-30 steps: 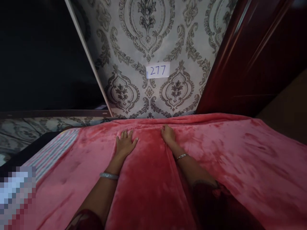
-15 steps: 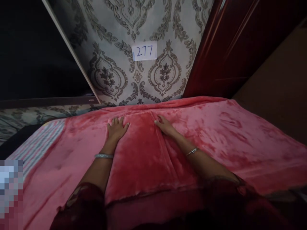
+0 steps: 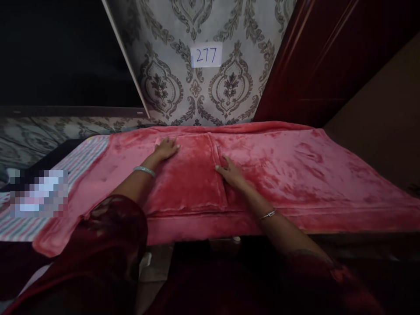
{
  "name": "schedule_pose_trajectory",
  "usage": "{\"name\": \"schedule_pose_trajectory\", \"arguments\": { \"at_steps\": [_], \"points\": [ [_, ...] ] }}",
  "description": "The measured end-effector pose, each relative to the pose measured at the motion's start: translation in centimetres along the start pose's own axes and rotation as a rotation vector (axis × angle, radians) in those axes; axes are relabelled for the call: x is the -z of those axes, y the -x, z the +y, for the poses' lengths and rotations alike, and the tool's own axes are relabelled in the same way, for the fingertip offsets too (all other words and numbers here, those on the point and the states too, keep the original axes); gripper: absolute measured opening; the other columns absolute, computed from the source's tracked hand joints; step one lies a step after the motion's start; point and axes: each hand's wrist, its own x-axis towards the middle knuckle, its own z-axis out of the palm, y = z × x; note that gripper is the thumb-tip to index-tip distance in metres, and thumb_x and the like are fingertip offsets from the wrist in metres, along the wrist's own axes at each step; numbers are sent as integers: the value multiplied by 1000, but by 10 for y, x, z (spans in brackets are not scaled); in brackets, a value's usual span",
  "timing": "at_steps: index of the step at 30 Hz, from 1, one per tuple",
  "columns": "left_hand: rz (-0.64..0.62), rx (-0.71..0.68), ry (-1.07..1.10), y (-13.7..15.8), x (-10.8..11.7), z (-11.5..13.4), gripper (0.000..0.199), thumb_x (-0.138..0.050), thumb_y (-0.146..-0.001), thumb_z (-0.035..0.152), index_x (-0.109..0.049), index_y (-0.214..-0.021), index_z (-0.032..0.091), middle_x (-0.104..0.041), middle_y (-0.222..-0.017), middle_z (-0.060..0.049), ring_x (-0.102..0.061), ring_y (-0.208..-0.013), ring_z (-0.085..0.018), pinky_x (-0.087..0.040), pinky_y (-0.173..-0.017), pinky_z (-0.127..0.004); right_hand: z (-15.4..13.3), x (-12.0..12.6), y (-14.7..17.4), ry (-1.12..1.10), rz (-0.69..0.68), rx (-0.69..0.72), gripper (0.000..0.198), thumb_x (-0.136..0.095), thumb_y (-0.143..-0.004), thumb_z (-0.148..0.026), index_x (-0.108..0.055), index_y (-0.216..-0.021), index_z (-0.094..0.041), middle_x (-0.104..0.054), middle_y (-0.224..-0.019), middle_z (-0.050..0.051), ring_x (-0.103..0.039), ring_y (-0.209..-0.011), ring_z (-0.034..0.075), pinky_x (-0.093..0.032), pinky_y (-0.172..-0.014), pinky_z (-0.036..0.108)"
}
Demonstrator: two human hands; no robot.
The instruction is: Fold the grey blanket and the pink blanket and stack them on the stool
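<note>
A red plush cloth (image 3: 187, 183), folded into a rough rectangle, lies on a pink-red plush blanket (image 3: 282, 162). My left hand (image 3: 166, 148) rests palm down on the cloth's far left corner, its fingers partly bent but apart. At the cloth's right edge is my right hand (image 3: 231, 173), thumb and forefinger spread. Its thumb touches the edge, and the other fingers are mostly hidden beneath the hand. Along the near side, the cloth's edge shows as a dark fold line.
Striped fabric (image 3: 95, 146) shows at the left end, near a blurred-out patch (image 3: 39, 192). Behind stand a large dark screen (image 3: 65, 57), patterned wallpaper with a paper marked 277 (image 3: 206, 54), and a dark red wooden panel (image 3: 315, 57). The blanket's near edge hangs at the front.
My right hand has moved down the cloth's right edge, toward me. My left hand stays by the far left corner, its fingers more bent. The view has shifted, showing more of the near edge.
</note>
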Motion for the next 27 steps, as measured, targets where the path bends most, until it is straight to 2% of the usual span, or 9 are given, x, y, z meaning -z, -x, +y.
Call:
{"name": "schedule_pose_trajectory", "arguments": {
  "at_steps": [4,7,10,14,19,23,27],
  "points": [
    [-39,-197,-30,65,-10,10,66,-29,-103,52,-29,-161,22,-18,-172,-13,-13,-159,-30,-13,-123,-61,-6,5,30,47,-85,58,87,-77,-77,-39,-43,-155,-18,-58,-145,11,-55,-132,32,-45,-112,47],
    [-33,-234,-68,116,-33,11,68,-33,-102,55,-27,-162,24,-15,-173,-12,-11,-159,-32,-12,-123,-62,-8,4,47,119,-155,90,95,-78,-73,-28,-38,-158,-16,-56,-148,12,-54,-134,34,-44,-114,46],
    [34,-202,-119,147,-54,7,69,-35,-102,55,-25,-163,26,-14,-173,-12,-8,-159,-33,-11,-123,-64,-6,2,55,186,-159,136,92,-71,-76,-24,-34,-161,-19,-59,-145,11,-57,-130,35,-46,-112,49],
    [101,-197,-159,154,-67,3,69,-36,-102,55,-26,-163,26,-15,-173,-11,-11,-159,-33,-12,-124,-63,-1,3,60,237,-132,172,87,-68,-80,-28,-35,-160,-20,-61,-143,12,-54,-135,35,-44,-114,51],
    [129,-204,-161,150,-70,1,69,-37,-101,56,-27,-163,27,-18,-172,-11,-13,-159,-33,-14,-124,-64,-2,11,66,120,-177,167,95,-72,-78,-39,-30,-161,-18,-52,-152,13,-47,-142,33,-40,-117,50],
    [139,-199,-159,149,-71,0,69,-37,-101,56,-27,-163,26,-18,-172,-11,-13,-159,-33,-14,-124,-63,-6,13,70,84,-250,200,99,-67,-74,-25,-25,-163,-15,-41,-161,13,-44,-144,29,-36,-120,46],
    [138,-207,-132,150,-71,-2,71,-38,-100,58,-27,-163,26,-19,-172,-10,-13,-159,-34,-14,-124,-64,-6,14,74,141,-273,179,93,-59,-77,-19,-24,-163,-14,-51,-153,13,-54,-134,27,-42,-114,45]
  ]
}}
